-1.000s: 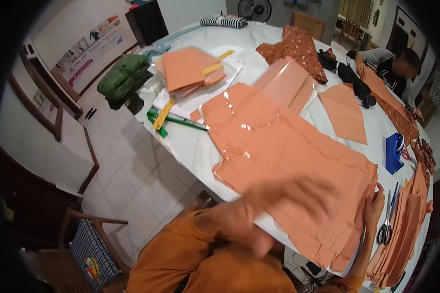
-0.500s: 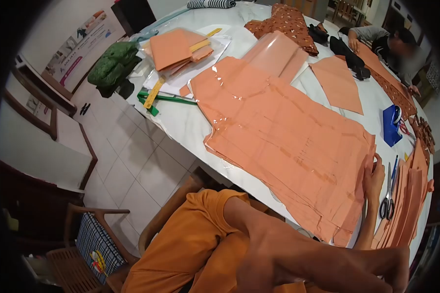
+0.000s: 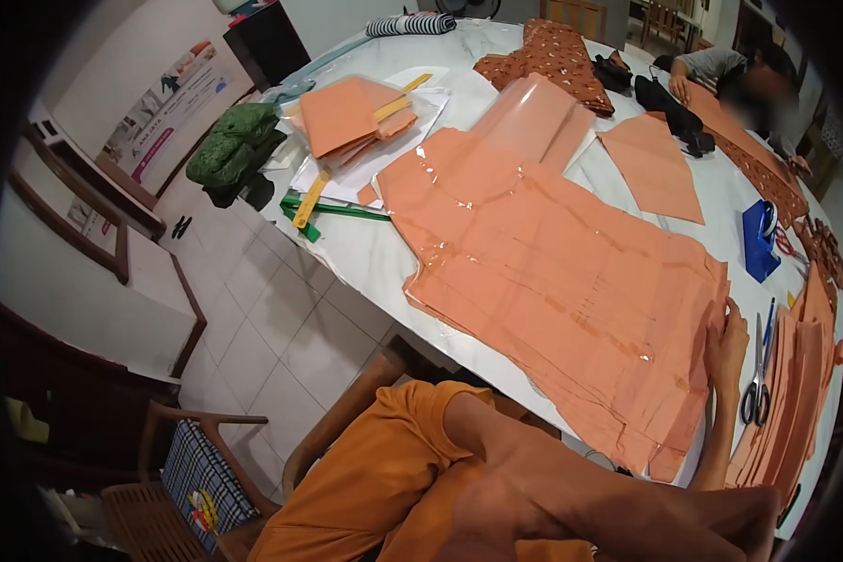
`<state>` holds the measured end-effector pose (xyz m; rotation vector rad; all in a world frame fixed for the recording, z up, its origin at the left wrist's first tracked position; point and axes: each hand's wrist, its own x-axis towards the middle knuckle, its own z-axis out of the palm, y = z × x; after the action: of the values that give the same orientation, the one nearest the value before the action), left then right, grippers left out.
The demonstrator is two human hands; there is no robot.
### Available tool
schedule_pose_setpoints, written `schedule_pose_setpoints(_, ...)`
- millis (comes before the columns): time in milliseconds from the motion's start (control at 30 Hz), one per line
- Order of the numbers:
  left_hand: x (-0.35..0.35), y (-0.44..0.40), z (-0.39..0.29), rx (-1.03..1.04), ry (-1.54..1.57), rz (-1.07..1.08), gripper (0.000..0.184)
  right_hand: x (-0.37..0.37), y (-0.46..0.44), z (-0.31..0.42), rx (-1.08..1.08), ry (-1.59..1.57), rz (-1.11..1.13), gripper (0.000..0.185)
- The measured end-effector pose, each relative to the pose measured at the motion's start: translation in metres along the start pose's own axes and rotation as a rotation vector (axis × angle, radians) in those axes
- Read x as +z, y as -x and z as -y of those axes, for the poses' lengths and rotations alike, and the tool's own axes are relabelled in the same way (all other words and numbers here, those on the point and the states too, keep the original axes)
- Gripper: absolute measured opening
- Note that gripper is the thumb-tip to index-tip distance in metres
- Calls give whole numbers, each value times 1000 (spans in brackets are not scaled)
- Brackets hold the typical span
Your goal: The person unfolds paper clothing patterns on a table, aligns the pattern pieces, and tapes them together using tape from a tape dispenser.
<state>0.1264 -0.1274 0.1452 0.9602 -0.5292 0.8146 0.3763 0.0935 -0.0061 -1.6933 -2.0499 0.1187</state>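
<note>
White table [image 3: 358, 255], blue dispenser [image 3: 759, 245], scissors [image 3: 760, 378] near right hand [image 3: 730, 343], grip on peach fabric [image 3: 571, 281] unclear

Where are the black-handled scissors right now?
Head view, right side: the black-handled scissors lie on the table, between the right hand and the peach strips.

The counter [image 3: 348, 251] is brightly lit; glints fleck the orange sheet [image 3: 562, 272] by its near edge. Beneath, shadow dims the floor [image 3: 276, 281]. Distortion bends the dark-rimmed view.
</note>
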Motion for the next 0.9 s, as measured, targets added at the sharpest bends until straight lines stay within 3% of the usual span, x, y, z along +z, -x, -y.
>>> schedule_pose_setpoints(100, -8, 11, -16, 11, -59, -82, 47, 7, 0, -13, -55, -15, -31, 52)
schedule_pose_setpoints(133, -12, 18, -25, 11, -93, -126, 46, 2, -1, -6, 22, -53, -13, 52)
schedule_pose_setpoints(200, -29, 43, -50, 24, -286, -350, 45, -6, -1, 9, 177, -138, 12, 52)
schedule_pose_setpoints(233, -38, 57, -65, 26, -417, -484, 44, 9, -2, -15, 83, -157, -109, 52)
schedule_pose_setpoints(267, -50, 75, -82, 22, -658, -643, 44, 8, -3, -27, 88, -295, -121, 51)
schedule_pose_setpoints(300, -65, 92, -98, -3, -1050, -784, 20, 10, -5, -35, 89, -436, -130, 51)
schedule_pose_setpoints(333, -83, 120, -113, -99, -1360, -980, 9, 12, -8, -38, 87, -578, -133, 50)
schedule_pose_setpoints(467, -130, 206, -204, -191, -1964, -1548, 19, 6, -11, -32, 110, -771, -119, 27)
schedule_pose_setpoints(567, -157, 265, -253, -236, -2490, -1540, 26, 7, -10, -34, 155, -832, -95, 17)
schedule_pose_setpoints(633, -164, 276, -263, -338, -2649, -1544, 30, 4, -10, -31, 150, -742, -94, 14)
schedule_pose_setpoints(833, -162, 272, -262, -602, -2343, -1682, 29, 6, -11, -35, 197, -451, -96, 22)
schedule_pose_setpoints(900, -162, 273, -258, -253, -2221, -1673, 26, 7, -10, -39, 198, -265, -95, 20)
